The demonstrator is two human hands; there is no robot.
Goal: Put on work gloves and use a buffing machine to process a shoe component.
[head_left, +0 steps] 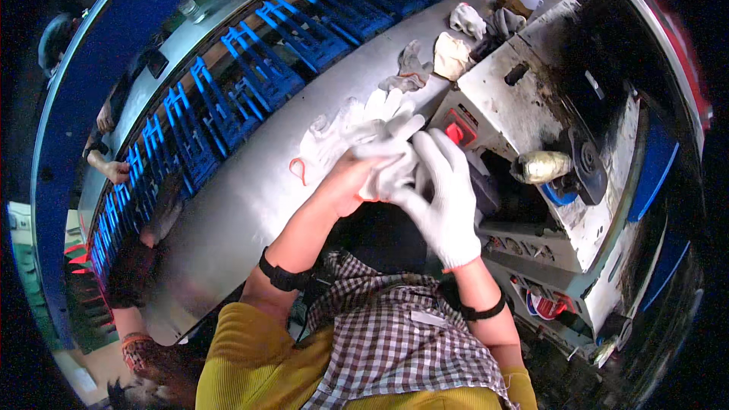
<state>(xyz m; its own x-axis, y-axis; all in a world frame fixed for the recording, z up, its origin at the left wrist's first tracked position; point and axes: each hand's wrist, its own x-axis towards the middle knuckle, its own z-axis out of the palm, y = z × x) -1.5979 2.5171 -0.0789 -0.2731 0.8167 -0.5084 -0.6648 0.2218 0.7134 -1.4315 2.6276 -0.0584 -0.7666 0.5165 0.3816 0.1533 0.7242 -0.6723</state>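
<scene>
The white glove (395, 171) in the head view seems to sit partly over the left hand (354, 176), above the near edge of the grey metal table (216, 239), its orange hem (368, 198) against bare skin. The right hand (446, 196), already gloved, bends its thumb and fingers about the cloth and appears to pinch it; blur and fabric hide the left fingers, so I cannot tell whether they are straight or curled. The step in hand looks to be drawing the glove on; the next move, I judge, calls for a firm pull toward the wrist with each finger seated. On the table, just beyond the hands, lie loose white gloves (328, 137); the blue rack (326, 45) runs along its far side, and a stained cabinet (524, 80) stands to its right.
</scene>
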